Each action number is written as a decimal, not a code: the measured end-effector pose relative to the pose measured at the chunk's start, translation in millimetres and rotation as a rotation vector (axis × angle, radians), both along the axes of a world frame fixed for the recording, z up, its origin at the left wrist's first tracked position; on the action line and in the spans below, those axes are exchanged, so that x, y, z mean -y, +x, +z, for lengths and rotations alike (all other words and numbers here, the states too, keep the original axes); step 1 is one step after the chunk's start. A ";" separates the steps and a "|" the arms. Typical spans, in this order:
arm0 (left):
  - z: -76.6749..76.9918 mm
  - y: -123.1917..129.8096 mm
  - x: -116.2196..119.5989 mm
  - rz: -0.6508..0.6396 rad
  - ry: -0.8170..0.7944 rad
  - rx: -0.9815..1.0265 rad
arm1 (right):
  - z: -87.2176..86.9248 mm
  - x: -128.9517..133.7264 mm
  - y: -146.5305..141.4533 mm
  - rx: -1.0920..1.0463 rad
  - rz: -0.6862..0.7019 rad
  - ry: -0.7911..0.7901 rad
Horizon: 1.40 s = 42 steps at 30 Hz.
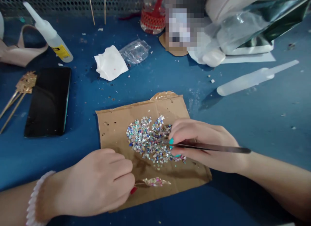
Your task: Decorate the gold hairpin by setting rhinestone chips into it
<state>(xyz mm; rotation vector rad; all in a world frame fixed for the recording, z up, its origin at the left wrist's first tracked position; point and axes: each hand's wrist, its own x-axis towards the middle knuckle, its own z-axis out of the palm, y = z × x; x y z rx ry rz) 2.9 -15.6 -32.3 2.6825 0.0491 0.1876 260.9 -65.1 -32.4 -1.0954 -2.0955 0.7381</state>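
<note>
A pile of small shiny stones (145, 140) lies on a piece of brown cardboard (116, 127). My right hand (206, 143) pinches dark tweezers (218, 147), whose tips reach into the right part of the pile. At the lower left of the cardboard, my left hand (99, 182) is closed around the thin stem of a small ornament (156, 182) covered in pink and clear stones. The ornament points right, just above the cardboard's lower part; whether it touches the cardboard I cannot tell.
A black phone (48, 101) and gold hairpins (25, 83) lie left. Glue bottles (54, 39) are at the upper left and right (245, 82). Behind the cardboard are white paper (111, 64), clear plastic (136, 51), a red-patterned jar (153, 20) and plastic bags (240, 28).
</note>
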 end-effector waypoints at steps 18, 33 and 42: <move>-1.3 0.6 1.8 0.013 -0.003 -0.010 | -1.4 0.6 0.6 0.030 0.060 0.117; 0.5 2.7 -0.7 0.012 -0.028 0.015 | -2.7 -1.4 0.9 0.123 0.110 0.233; 1.9 1.8 0.2 0.018 -0.022 0.016 | -3.1 0.0 -1.9 0.124 0.095 0.230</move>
